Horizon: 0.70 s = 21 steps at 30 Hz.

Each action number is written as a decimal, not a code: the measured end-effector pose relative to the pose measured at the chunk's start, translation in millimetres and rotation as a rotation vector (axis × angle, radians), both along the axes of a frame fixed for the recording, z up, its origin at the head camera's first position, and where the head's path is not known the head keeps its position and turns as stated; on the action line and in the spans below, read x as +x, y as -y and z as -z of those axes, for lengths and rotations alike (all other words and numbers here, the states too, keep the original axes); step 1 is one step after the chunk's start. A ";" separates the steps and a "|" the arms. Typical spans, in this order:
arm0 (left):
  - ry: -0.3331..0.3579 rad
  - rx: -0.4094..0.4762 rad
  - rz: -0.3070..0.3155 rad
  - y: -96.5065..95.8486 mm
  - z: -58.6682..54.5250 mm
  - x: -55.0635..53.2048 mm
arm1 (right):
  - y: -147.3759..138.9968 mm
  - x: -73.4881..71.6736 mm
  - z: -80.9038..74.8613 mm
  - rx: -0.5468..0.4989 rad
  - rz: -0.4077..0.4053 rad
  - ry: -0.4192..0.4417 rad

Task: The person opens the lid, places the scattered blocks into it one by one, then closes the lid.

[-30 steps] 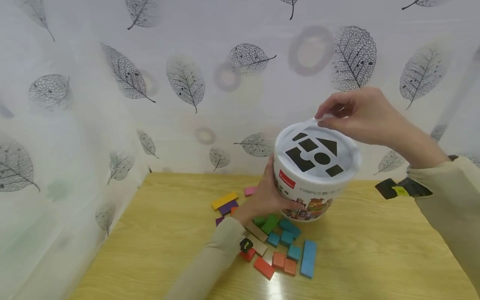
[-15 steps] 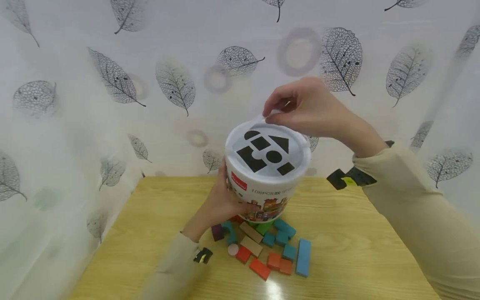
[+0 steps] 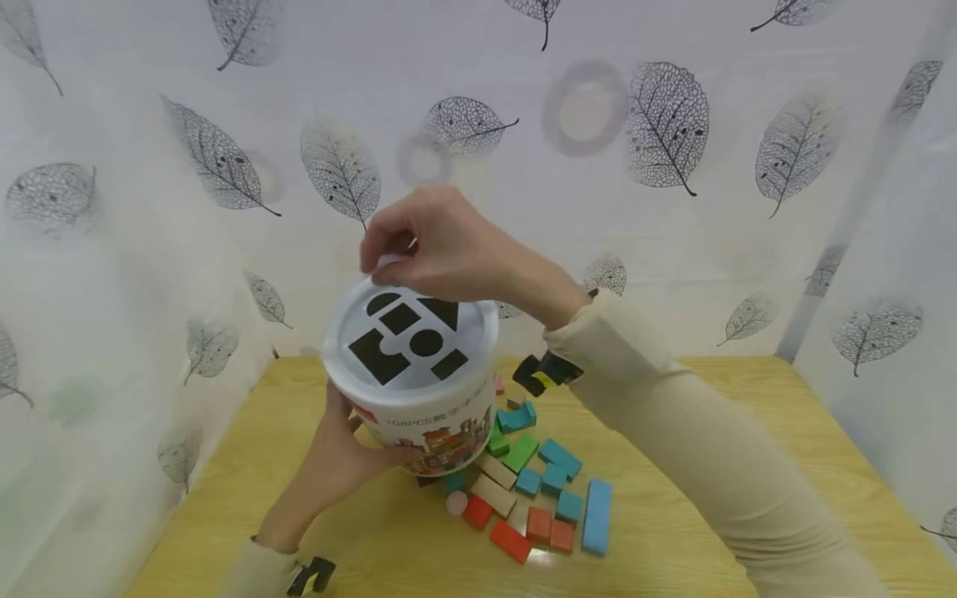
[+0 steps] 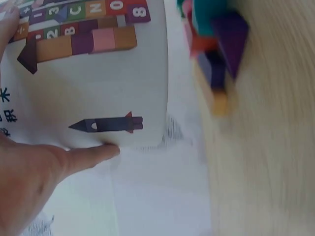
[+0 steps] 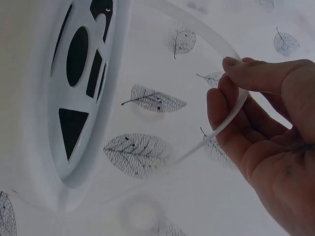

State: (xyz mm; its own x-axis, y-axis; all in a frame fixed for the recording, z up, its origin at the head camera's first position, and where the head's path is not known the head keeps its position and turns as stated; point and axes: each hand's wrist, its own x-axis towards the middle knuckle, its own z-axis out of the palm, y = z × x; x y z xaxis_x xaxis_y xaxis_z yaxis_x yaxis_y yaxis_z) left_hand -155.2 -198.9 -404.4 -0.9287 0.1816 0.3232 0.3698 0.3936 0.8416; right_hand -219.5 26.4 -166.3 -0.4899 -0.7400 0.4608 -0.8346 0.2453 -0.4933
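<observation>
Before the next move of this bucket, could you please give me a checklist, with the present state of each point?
1. Handle gripped: ok, the right hand has it.
2. Bucket steadied: ok, the left hand holds it.
3. Bucket off the table: ok, the left wrist view shows a gap.
4. Lid fully seated: cannot tell, the right hand hides part.
5. Blocks cleared from the table: not ok, many lie there.
</observation>
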 end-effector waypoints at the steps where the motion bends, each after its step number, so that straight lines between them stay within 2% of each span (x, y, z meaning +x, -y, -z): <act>1: 0.002 -0.010 -0.012 6.7 -1.0 4.4 | 6.3 0.4 0.3 0.001 -0.013 0.009; 7: 0.006 -0.070 -0.092 43.0 -3.3 28.3 | 39.5 2.1 3.5 0.024 -0.071 0.025; 10: 0.006 -0.090 -0.115 58.1 0.5 39.3 | 55.4 3.6 7.1 0.081 -0.068 0.061; 14: 0.018 -0.152 -0.181 74.5 6.5 54.5 | 74.8 6.3 13.1 0.156 -0.068 0.096; 17: 0.047 -0.185 -0.230 84.1 10.0 63.7 | 87.1 7.5 19.5 0.174 -0.085 0.088; 21: 0.110 -0.153 -0.247 93.6 16.4 69.7 | 100.1 7.4 30.3 0.187 -0.102 0.080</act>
